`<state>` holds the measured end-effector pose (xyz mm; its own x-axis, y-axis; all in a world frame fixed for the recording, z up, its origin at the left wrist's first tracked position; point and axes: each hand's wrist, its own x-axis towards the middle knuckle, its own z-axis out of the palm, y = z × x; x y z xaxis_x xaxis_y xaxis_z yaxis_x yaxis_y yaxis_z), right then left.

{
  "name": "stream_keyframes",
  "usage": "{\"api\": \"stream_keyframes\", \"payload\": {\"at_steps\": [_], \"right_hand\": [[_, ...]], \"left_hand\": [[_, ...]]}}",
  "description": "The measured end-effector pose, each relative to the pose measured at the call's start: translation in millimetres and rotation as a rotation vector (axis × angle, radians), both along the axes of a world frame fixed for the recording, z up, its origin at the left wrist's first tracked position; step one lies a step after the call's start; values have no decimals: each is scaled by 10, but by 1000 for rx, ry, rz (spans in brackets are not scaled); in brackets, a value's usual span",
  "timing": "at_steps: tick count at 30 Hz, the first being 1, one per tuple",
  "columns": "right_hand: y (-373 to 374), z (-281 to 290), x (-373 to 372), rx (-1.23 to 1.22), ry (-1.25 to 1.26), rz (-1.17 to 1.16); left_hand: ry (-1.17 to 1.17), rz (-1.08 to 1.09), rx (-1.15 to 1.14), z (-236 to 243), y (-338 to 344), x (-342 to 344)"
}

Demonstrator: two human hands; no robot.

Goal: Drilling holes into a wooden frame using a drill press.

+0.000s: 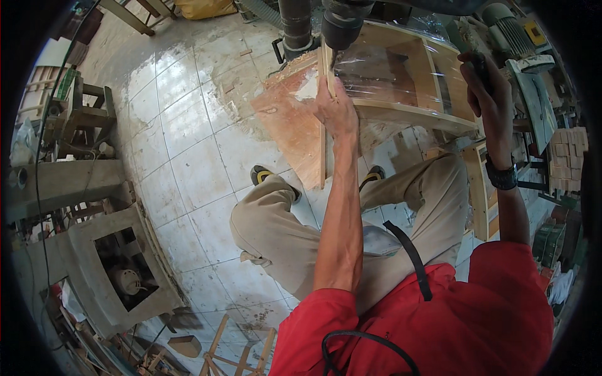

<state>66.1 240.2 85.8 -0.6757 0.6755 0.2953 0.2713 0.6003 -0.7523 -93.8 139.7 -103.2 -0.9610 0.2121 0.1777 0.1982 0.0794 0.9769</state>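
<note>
My left hand (pixel 337 113) grips a narrow pale wood strip (pixel 325 59), held upright beneath a dark drill chuck (pixel 340 30) with a bit beside the wood. Below it a reddish plywood board (pixel 288 135) with a pale edge lies at an angle. To the right is a wooden frame (pixel 407 109) with compartments under clear, glossy plastic. My right hand (pixel 486 94), raised at the upper right, is closed round a black handle (pixel 478 66); what the handle connects to is hard to make out.
A grey machine with a square opening (pixel 94 263) stands at the lower left, wooden stands (pixel 84 109) above it. A motor (pixel 508 34), stacked wood blocks (pixel 567 156) and another wooden frame (pixel 481 194) are on the right. My bent legs rest over the tiled floor (pixel 182 144).
</note>
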Motion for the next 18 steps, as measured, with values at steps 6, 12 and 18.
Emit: {"api": "stream_keyframes", "payload": {"at_steps": [6, 12, 18], "right_hand": [[-4, -10, -2, 9, -14, -14], [31, -23, 32, -3, -10, 4], [40, 9, 34, -7, -23, 22]], "left_hand": [[-64, -34, 4, -16, -18, -22], [-81, -42, 14, 45, -15, 12], [31, 0, 39, 32, -22, 3]]}}
